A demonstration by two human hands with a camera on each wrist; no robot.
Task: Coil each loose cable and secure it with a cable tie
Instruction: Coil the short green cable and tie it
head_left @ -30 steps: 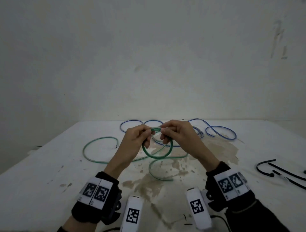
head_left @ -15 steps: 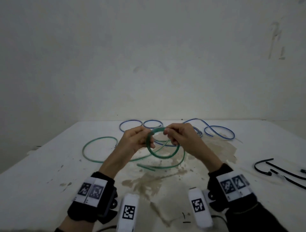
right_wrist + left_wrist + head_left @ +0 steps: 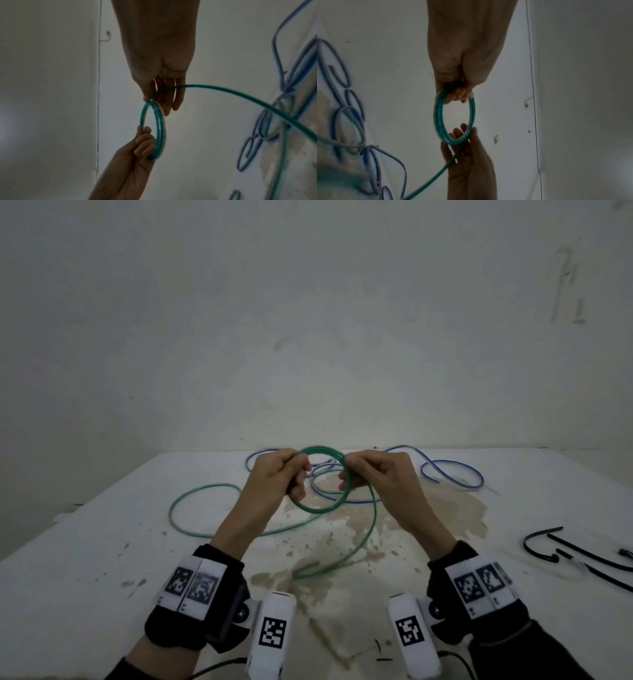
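Observation:
A green cable (image 3: 322, 508) is partly wound into a small coil held above the table between both hands. My left hand (image 3: 291, 470) grips the coil's left side (image 3: 439, 115) with curled fingers. My right hand (image 3: 352, 474) pinches the right side (image 3: 158, 117), where the loose tail leaves the coil. That tail (image 3: 363, 542) hangs down to the table and runs left in a wide loop (image 3: 191, 501). A blue cable (image 3: 455, 474) lies loose in several loops at the back of the table. Black cable ties (image 3: 568, 549) lie at the right.
The white table (image 3: 85, 577) has a brown stain (image 3: 342, 594) in its middle and ends at a plain wall behind. Two white tagged camera mounts (image 3: 274, 631) sit at my wrists near the front edge.
Both hands have lifted the green coil higher and away from me. The loose tail has been drawn in, and its near loop on the table has straightened and hangs from the coil.

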